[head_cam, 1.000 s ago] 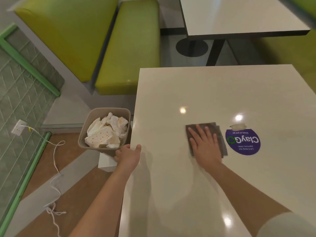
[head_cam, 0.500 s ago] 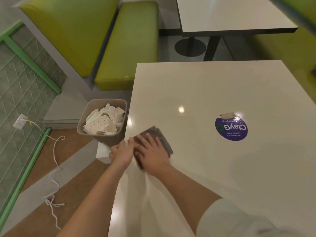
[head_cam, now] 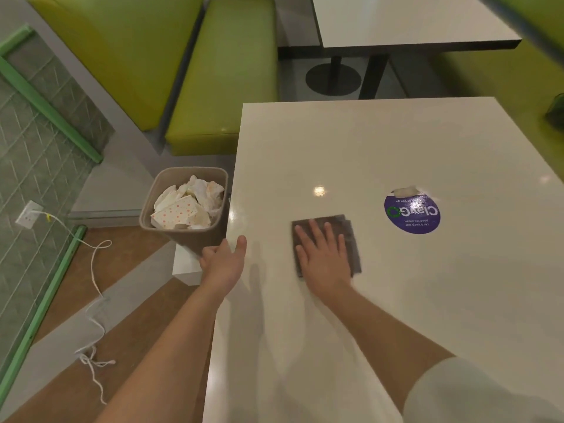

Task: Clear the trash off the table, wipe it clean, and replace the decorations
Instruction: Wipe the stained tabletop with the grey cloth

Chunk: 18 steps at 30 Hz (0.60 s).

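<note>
A white square table (head_cam: 381, 148) fills the right of the view. My right hand (head_cam: 323, 254) lies flat with straight fingers on a folded grey-brown cloth (head_cam: 351, 236), pressing it onto the tabletop left of a round purple sticker (head_cam: 412, 213). A small strip of tape (head_cam: 404, 191) sits at the sticker's far edge. My left hand (head_cam: 224, 261) rests at the table's left edge, thumb on the top, fingers over the side. Just beyond it stands a beige bin (head_cam: 152, 209) full of crumpled paper trash (head_cam: 186, 206).
Green bench seats (head_cam: 225, 71) stand beyond the table on the left, and another white table (head_cam: 412, 22) at the back. A white cable (head_cam: 94, 270) trails from a wall socket (head_cam: 29, 214) across the floor. A dark green object (head_cam: 557, 114) shows at the right edge.
My right hand slid the cloth left to the table's edge beside my left hand, then back right toward the sticker. My left hand stayed at the edge.
</note>
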Tool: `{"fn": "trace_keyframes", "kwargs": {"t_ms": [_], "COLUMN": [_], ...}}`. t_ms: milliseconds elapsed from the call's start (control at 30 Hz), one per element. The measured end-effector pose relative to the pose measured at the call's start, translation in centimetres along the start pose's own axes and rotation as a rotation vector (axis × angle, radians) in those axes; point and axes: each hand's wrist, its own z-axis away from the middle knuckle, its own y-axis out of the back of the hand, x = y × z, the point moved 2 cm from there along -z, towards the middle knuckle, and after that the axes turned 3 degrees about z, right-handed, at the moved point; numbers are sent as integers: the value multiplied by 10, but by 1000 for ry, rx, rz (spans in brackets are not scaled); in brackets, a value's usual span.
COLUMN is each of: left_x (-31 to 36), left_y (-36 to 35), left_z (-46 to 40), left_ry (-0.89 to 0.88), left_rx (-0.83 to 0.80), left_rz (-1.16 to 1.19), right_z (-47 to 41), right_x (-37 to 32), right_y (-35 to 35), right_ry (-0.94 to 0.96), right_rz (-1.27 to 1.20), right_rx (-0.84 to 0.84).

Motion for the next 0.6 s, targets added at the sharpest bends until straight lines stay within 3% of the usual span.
{"fn": "trace_keyframes", "kwargs": {"t_ms": [200, 333, 500, 600], "left_x": [-12, -20, -36, -45], "left_y": [13, 21, 26, 29], "left_z": [-11, -10, -3, 2], "left_ry": [28, 5, -49, -70], "left_rx": [-73, -144, -243, -304], "left_rz": [297, 239, 228, 236], "right_z": [39, 35, 25, 27], "right_x": [-113, -96, -10, 22], "right_y": [-36, -33, -13, -2], "right_ry": [225, 240, -108, -248], "right_rz": [-56, -23, 26, 44], "right_rx": [-63, -35, 70, 39]}}
